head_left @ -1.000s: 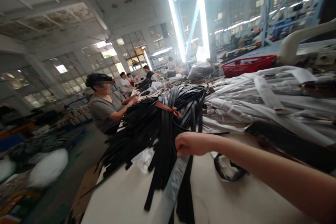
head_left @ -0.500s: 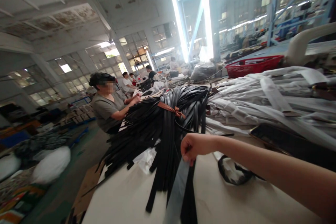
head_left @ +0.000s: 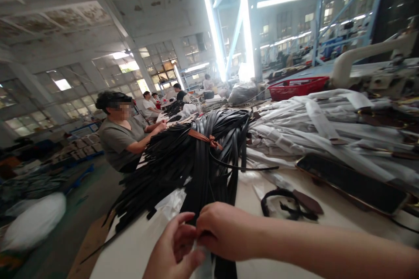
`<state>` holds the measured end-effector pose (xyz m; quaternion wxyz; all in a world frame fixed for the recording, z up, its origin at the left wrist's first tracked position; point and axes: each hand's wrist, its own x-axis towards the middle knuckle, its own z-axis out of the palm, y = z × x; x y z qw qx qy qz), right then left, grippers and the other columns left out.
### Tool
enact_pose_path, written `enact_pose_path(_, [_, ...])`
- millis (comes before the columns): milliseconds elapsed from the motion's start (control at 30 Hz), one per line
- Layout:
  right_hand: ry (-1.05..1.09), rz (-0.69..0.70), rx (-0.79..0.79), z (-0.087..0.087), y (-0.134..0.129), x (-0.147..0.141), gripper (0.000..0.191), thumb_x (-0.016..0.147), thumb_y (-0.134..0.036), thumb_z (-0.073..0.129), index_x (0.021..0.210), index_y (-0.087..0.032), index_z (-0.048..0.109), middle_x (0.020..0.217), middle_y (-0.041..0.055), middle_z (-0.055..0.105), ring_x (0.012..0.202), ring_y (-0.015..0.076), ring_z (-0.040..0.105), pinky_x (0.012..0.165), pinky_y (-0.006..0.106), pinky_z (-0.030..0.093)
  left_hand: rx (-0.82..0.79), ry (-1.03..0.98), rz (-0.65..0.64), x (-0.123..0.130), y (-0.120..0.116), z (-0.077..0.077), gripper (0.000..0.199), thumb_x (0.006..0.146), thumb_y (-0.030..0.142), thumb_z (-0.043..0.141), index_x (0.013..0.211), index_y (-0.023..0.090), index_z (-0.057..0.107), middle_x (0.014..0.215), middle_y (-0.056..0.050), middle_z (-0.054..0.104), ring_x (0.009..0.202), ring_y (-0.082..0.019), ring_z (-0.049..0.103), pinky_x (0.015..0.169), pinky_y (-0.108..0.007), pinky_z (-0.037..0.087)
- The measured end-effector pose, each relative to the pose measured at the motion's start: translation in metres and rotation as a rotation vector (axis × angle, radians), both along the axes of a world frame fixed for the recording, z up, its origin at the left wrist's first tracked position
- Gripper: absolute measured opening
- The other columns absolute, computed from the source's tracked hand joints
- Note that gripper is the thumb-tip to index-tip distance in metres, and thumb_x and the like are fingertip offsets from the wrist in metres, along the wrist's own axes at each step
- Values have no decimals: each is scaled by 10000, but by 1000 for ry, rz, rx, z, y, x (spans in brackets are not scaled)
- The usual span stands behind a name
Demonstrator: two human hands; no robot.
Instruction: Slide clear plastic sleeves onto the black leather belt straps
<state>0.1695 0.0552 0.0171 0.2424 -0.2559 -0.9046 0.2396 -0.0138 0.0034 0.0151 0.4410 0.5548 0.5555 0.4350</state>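
Note:
My right hand is closed, fingers pinched on a strip of translucent whitish plastic sleeving that hangs down at the bottom of the view. Close on its left, my left hand has its thumb and curled fingers apart, with the thumb near the sleeving. Whether the left thumb touches it is hard to tell. Just beyond both hands lies a large bundle of black straps, bound with a brown tie. Loose strap ends run down under and behind my hands on the white table.
White-wrapped straps are heaped at the right, near a dark gold-edged flat object. A black ring-shaped band lies nearer. Behind are a red basket and a sewing machine. A co-worker is at the table's left side.
My left hand has come into view beside the right. The right hand has moved down and nearer with the sleeving, and the whole view has shifted slightly to the right.

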Motion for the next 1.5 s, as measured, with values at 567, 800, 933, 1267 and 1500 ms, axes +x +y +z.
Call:
enact_pose_path(567, [-515,-921,-36,-15,83,111,105,700,-97,657,795,-139,672,880,159,677,903,319,642,734,360,460,75,-169,252,-15,46,-22,460,537,270,835,926,150,621,544,81,516,529,-75,480,548,-165,374])
enact_pose_path(800, [-263,-621,-279,-3,80,108,189,773,-333,637,712,-155,633,659,27,613,587,147,582,515,224,387,114,-152,193,-9,42,-20,405,590,251,795,957,154,651,557,76,528,531,-79,490,546,-174,381])
enact_pose_path(933, [535,-60,-973,-10,48,64,448,736,-584,638,798,-152,538,631,-12,590,357,35,413,340,154,298,64,-130,101,-7,41,-18,459,636,248,780,1056,157,621,607,40,626,623,-119,570,660,-219,445])
enact_pose_path(1267, [829,16,-1061,-29,18,26,341,734,-380,756,831,-144,529,586,-14,639,405,82,587,354,119,440,11,29,33,11,30,-20,290,605,155,727,861,189,595,561,79,543,557,-106,524,544,-192,406])
enact_pose_path(1500, [870,-77,-912,-24,13,22,323,756,-381,733,810,-163,500,545,-37,623,414,83,588,378,133,472,-74,150,-6,21,24,-20,280,590,139,709,823,209,569,561,88,553,572,-123,569,577,-214,438])
